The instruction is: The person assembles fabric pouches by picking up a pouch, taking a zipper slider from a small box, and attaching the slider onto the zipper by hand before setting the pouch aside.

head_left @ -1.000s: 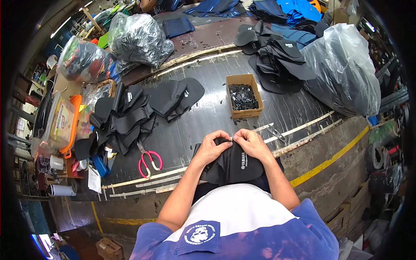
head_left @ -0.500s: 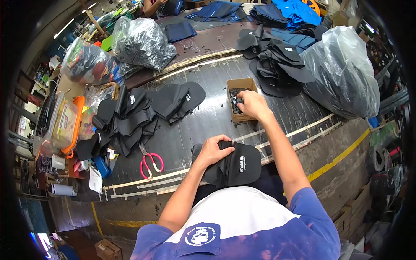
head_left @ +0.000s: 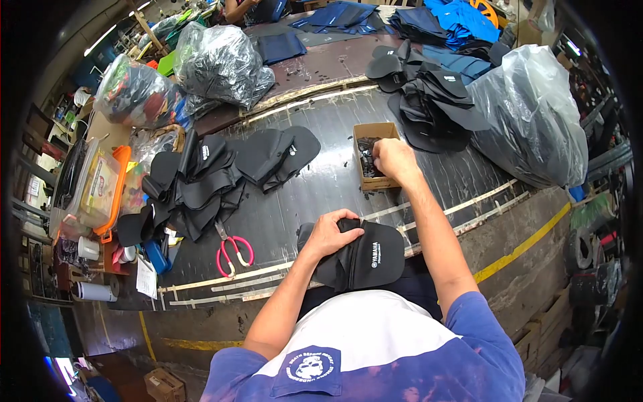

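My left hand (head_left: 329, 236) grips a black cap (head_left: 384, 262) with white YAMAHA lettering, at the table's near edge, thumb across the fabric. Over the right side of a small cardboard box (head_left: 375, 129), my right hand (head_left: 396, 161) has its fingers curled together. Small dark pieces (head_left: 366, 149) fill the box. Whether a piece sits between those fingertips is hidden. Left of the box lies a pile of black caps (head_left: 213, 181), and another stack of caps (head_left: 439, 110) is beyond the box to the right.
Scissors (head_left: 234, 253) with pink handles lie on the dark table (head_left: 328, 171). A large plastic bag (head_left: 529, 117) stands at the right, and filled bags (head_left: 218, 67) at the back left. An orange-rimmed plastic bin (head_left: 100, 191) is far left. Another person's hand shows at the top.
My right hand has shifted slightly within the box area, its fingers now curled more tightly. The left hand and its cap stay in place.
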{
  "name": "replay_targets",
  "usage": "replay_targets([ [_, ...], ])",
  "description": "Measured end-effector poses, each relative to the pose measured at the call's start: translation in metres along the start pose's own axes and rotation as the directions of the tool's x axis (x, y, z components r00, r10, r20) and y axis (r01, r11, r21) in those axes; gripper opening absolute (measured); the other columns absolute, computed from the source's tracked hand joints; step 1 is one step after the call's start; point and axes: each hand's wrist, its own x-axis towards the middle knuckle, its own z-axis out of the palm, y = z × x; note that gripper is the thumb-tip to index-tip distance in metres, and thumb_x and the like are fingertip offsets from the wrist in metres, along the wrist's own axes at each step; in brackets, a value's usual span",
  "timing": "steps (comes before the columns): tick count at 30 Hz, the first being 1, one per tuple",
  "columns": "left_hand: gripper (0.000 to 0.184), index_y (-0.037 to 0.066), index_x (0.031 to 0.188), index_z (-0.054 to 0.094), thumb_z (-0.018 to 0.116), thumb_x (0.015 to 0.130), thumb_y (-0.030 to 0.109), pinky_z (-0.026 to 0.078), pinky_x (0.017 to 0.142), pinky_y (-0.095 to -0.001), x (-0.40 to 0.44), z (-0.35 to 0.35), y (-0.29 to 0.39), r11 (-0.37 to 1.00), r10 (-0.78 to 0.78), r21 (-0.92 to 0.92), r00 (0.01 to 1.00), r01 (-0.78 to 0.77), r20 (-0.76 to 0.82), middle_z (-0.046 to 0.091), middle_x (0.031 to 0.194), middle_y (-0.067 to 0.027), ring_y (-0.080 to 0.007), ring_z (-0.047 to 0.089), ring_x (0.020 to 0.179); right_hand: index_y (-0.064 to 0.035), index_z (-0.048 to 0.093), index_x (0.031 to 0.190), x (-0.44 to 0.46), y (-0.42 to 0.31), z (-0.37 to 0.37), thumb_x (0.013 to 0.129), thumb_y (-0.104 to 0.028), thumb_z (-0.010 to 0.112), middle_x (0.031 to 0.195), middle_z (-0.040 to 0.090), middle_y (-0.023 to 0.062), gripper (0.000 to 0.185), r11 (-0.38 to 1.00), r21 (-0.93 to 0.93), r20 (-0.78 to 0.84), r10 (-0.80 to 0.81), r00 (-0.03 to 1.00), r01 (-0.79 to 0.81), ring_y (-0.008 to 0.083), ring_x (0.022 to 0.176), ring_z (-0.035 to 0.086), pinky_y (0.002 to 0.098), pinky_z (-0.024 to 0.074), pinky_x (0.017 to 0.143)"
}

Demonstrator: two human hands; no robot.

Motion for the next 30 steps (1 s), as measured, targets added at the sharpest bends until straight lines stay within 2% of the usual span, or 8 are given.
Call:
replay_targets([
  [2,0.033,0.002,0.108,0.075,0.087,0.083,0.020,0.053,0.091,-0.0298,-0.001,0.000,0.002,0.999,0.033,-0.017,0.999,-0.034,-0.018,0.077,0.102,-0.0052,-0.0126,0.068,0.095,-0.0003,0.077,0.103,-0.011,-0.002,-0.008,0.082,-0.008,0.073,0.094,0.076,0.0233,0.023,0.989,0.150,-0.247,0.026,0.969,0.011,0.0372,0.093,0.077,0.0449,0.0609,0.085],
  [3,0.033,0.002,0.108,0.075,0.087,0.083,0.020,0.053,0.091,-0.0298,-0.001,0.001,0.002,0.999,0.032,-0.019,0.999,-0.032,-0.017,0.077,0.102,-0.0052,-0.0126,0.068,0.095,-0.0003,0.077,0.103,-0.014,0.000,-0.010,0.082,-0.008,0.073,0.094,0.076,0.0233,0.023,0.989,0.151,-0.245,0.027,0.969,0.010,0.0372,0.093,0.077,0.0449,0.0609,0.085],
  [6,0.032,0.002,0.108,0.074,0.087,0.083,0.018,0.053,0.091,-0.0293,0.000,0.000,0.001,0.995,0.008,-0.101,1.000,-0.009,-0.010,0.076,0.102,-0.0037,-0.0120,0.067,0.095,0.0000,0.075,0.114,-0.025,0.006,-0.016,0.086,0.000,0.076,0.096,0.079,0.0115,0.028,0.767,0.642,-0.189,0.158,0.969,0.000,0.0180,0.091,0.075,0.0328,0.0594,0.084],
  [7,0.032,0.002,0.108,0.074,0.087,0.083,0.018,0.053,0.091,-0.0293,0.001,-0.001,0.000,0.995,0.006,-0.103,1.000,-0.007,-0.010,0.076,0.102,-0.0037,-0.0120,0.067,0.095,0.0000,0.075,0.114,-0.032,0.008,-0.017,0.086,0.000,0.076,0.096,0.079,0.0115,0.028,0.766,0.643,-0.186,0.158,0.970,-0.002,0.0180,0.091,0.075,0.0328,0.0594,0.084],
  [10,0.030,0.003,0.107,0.074,0.088,0.084,0.017,0.053,0.090,-0.0280,0.002,-0.005,0.000,0.980,-0.071,-0.183,0.996,0.081,0.061,0.074,0.099,-0.0025,-0.0108,0.066,0.094,0.0024,0.073,0.119,-0.068,0.010,-0.015,0.090,0.001,0.076,0.100,0.078,0.0062,0.029,0.228,0.974,-0.052,0.176,0.983,0.010,0.0100,0.093,0.070,0.0261,0.0566,0.083],
  [14,0.030,0.003,0.107,0.074,0.088,0.084,0.016,0.053,0.088,-0.0274,0.003,-0.007,0.005,0.987,-0.077,-0.133,0.994,0.087,0.079,0.074,0.098,-0.0016,-0.0091,0.065,0.095,0.0014,0.071,0.124,-0.115,0.012,0.000,0.091,0.003,0.075,0.112,0.077,0.0072,0.033,0.071,0.996,0.054,0.116,0.992,-0.062,0.0125,0.098,0.073,0.0251,0.0570,0.085],
  [22,0.028,0.002,0.105,0.072,0.088,0.085,0.015,0.052,0.088,-0.0274,0.001,-0.005,0.006,0.973,-0.121,-0.186,0.989,0.135,0.084,0.072,0.097,-0.0004,-0.0082,0.063,0.095,0.0004,0.070,0.125,-0.153,-0.002,0.031,0.090,0.002,0.079,0.109,0.076,0.0073,0.036,-0.159,0.957,0.261,0.110,0.959,-0.242,0.0120,0.098,0.073,0.0229,0.0566,0.080],
  [30,0.029,0.002,0.105,0.072,0.088,0.085,0.015,0.051,0.088,-0.0268,0.001,-0.007,0.008,0.977,-0.099,-0.179,0.991,0.113,0.085,0.072,0.099,-0.0008,-0.0087,0.062,0.095,0.0013,0.066,0.125,-0.152,-0.006,0.048,0.087,0.007,0.080,0.113,0.073,0.0100,0.041,-0.116,0.969,0.229,0.097,0.969,-0.217,0.0141,0.105,0.072,0.0268,0.0596,0.093],
])
